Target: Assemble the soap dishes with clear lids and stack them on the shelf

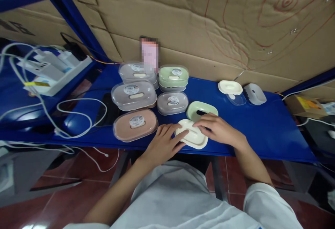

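A cream oval lid with a raised bar along its middle lies near the front edge of the blue table. My left hand grips its left side, thumb over the top. From the upper right, the fingers of my right hand hold the far rim. Just behind, partly covered by the right hand, sits a pale green oval piece with a dark slot. To the left are a pink oval box and a small grey box, both under clear covers with round labels.
More grey boxes and a green box stand in stacks at the back left, by a propped phone. Farther right are another cream lid, a clear cover and a grey box. White cables trail at left.
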The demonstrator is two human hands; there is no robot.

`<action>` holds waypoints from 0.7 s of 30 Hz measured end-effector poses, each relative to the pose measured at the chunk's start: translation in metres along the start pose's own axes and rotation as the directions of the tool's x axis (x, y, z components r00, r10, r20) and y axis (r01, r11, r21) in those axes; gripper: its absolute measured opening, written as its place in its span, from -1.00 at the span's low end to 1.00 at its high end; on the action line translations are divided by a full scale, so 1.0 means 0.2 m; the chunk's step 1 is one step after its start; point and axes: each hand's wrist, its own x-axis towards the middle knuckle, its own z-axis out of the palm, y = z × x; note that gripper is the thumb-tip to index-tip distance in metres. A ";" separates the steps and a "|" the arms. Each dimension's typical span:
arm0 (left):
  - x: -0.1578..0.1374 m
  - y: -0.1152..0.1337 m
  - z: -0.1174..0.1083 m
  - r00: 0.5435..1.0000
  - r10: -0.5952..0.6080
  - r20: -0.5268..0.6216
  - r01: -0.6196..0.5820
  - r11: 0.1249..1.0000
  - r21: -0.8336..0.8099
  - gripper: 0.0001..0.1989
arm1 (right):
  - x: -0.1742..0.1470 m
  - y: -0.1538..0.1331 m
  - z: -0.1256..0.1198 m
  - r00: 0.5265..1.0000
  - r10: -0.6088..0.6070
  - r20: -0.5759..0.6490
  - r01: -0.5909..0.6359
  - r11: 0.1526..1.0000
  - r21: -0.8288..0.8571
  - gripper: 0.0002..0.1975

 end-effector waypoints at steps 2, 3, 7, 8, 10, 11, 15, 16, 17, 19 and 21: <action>0.01 0.00 -0.01 1.000 0.025 0.015 -0.025 0.999 -0.031 -0.74 | 0.00 -0.03 0.00 1.000 -0.010 0.014 0.010 1.000 -0.022 -0.71; 0.01 0.00 -0.02 0.999 0.042 0.032 -0.040 0.998 -0.051 -0.80 | -0.01 -0.03 0.00 1.000 0.016 0.001 -0.016 0.998 -0.057 -0.69; 0.01 0.00 -0.02 0.996 0.063 0.071 -0.057 0.996 -0.074 -0.88 | -0.06 0.06 -0.02 0.975 0.212 -0.069 -0.221 0.954 -0.204 -0.59; 0.01 0.00 -0.02 0.995 0.064 0.071 -0.059 0.996 -0.070 -0.88 | -0.07 0.09 -0.03 0.970 0.238 -0.049 -0.243 0.946 -0.213 -0.60; 0.01 0.00 -0.01 0.996 0.057 0.064 -0.053 0.997 -0.063 -0.87 | -0.10 0.13 -0.05 0.970 0.243 0.000 -0.238 0.950 -0.203 -0.66; 0.01 0.00 0.00 0.997 0.052 0.056 -0.049 0.997 -0.059 -0.84 | -0.11 0.13 -0.06 0.973 0.232 0.003 -0.227 0.955 -0.190 -0.68; -0.01 0.00 0.00 1.000 0.011 -0.026 -0.011 1.000 -0.021 -0.62 | -0.11 0.03 -0.08 0.983 0.156 -0.096 -0.170 0.973 -0.158 -0.67; -0.01 0.00 0.00 0.999 -0.004 -0.054 0.003 1.000 -0.012 -0.56 | -0.11 -0.01 -0.07 0.986 0.127 -0.104 -0.142 0.979 -0.149 -0.68; -0.01 0.00 0.00 0.997 -0.017 -0.077 0.017 1.000 -0.008 -0.51 | -0.10 -0.05 -0.05 0.991 0.093 -0.096 -0.106 0.985 -0.139 -0.68; -0.01 0.00 0.00 0.996 -0.025 -0.086 0.023 1.000 -0.018 -0.48 | -0.10 -0.12 0.01 0.997 0.025 -0.067 -0.033 0.992 -0.123 -0.67; -0.01 -0.01 0.00 0.999 -0.012 -0.050 0.010 0.999 -0.047 -0.53 | -0.10 -0.18 0.09 0.998 -0.006 -0.061 -0.003 0.990 -0.144 -0.64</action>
